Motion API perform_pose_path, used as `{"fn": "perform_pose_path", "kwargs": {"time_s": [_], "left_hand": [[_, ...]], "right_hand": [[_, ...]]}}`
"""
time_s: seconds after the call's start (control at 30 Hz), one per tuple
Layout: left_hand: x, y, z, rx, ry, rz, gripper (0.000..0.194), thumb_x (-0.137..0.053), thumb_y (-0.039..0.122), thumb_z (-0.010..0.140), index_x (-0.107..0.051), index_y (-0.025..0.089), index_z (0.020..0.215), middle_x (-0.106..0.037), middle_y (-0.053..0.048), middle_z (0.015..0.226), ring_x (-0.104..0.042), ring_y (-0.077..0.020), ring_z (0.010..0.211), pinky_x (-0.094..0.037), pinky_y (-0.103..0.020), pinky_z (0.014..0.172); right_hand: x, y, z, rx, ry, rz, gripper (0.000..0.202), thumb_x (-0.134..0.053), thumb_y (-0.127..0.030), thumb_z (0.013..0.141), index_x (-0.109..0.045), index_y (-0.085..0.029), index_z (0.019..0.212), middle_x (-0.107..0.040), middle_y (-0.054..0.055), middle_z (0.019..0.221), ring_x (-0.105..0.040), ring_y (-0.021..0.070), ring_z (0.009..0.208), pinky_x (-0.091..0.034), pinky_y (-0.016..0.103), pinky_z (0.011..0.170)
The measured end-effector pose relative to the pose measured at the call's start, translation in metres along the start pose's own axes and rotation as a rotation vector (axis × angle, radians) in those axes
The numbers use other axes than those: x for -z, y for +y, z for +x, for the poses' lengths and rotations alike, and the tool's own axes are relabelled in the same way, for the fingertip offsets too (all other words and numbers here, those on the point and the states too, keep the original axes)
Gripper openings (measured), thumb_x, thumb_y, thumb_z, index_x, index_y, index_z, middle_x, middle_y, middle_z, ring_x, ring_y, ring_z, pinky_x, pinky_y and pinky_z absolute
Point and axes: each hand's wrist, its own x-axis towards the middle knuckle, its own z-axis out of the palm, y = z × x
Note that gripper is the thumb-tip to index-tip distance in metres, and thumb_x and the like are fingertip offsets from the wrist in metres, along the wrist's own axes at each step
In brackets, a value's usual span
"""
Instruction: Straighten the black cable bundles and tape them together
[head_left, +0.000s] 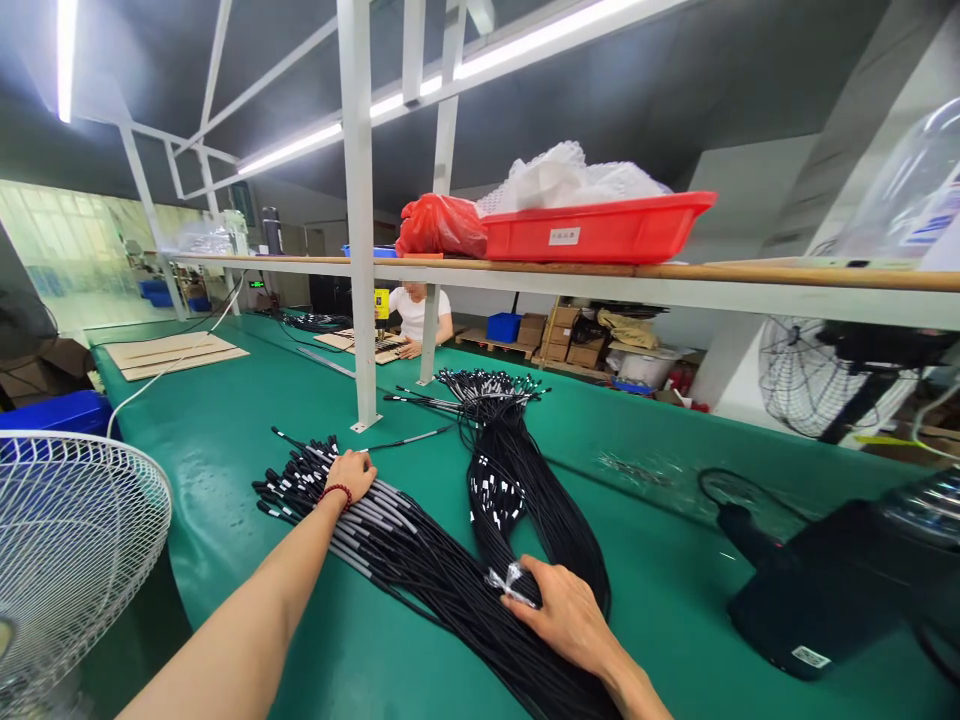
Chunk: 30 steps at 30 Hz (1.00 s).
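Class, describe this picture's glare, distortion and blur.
Head view: upper-left tube light glares white, curtain washed out; head view: white fan seems stretched toward the left edge; head view: distant cartons look soft, nearer black cables clearer.

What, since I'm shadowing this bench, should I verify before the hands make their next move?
1. Left hand on the grey-sleeved cables: ok, touching them near their tips.
2. Right hand at the clear wrap: ok, touching it.
3. Cable tips level with each other: not ok, they are staggered.
4. No stray cable: not ok, a single cable sticks out beside the left hand.
5. Wrap fastened tight: cannot tell, the right hand partly covers it.
6. Fan clear of the cables: ok, it stands apart.
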Motion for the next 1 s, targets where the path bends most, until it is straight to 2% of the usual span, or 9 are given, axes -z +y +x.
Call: {"fn": "perform_pose_path", "kwargs": {"time_s": [0.23,0.5,1.0], "left_hand": [[0.0011,0.0015,-0.0007,0.008,-0.006,-0.007,0.027,-0.057,0.036,0.092,-0.062,0.016,0.109,-0.063,-0.007,0.115,-0.060,-0.0209,0.104,-0.050,-0.044,0.092],[0.0014,0.0027,-0.0015,0.009,-0.001,0.010,0.026,-0.057,0.035,0.092,-0.062,0.016,0.109,-0.063,-0.007,0.114,-0.061,-0.0205,0.103,-0.050,-0.044,0.091],[0.0014,0.0011,-0.0002,0.011,-0.021,0.008,0.027,-0.056,0.036,0.092,-0.062,0.016,0.109,-0.063,-0.007,0.115,-0.060,-0.0210,0.104,-0.049,-0.044,0.092]], "right_hand": [[0.0003,-0.0008,0.0014,-0.001,-0.001,-0.010,0.038,-0.058,-0.039,0.087,-0.062,-0.014,0.115,-0.069,0.011,0.102,-0.062,0.0305,0.099,-0.042,0.037,0.084],[0.0015,-0.0010,0.0005,-0.007,-0.012,0.004,0.046,-0.058,-0.039,0.087,-0.059,-0.011,0.122,-0.067,0.013,0.107,-0.061,0.0302,0.102,-0.042,0.038,0.089],[0.0038,-0.0026,-0.0012,0.001,-0.001,0.014,0.035,-0.057,-0.040,0.087,-0.063,-0.015,0.111,-0.069,0.010,0.100,-0.062,0.0299,0.098,-0.041,0.036,0.083]]}}
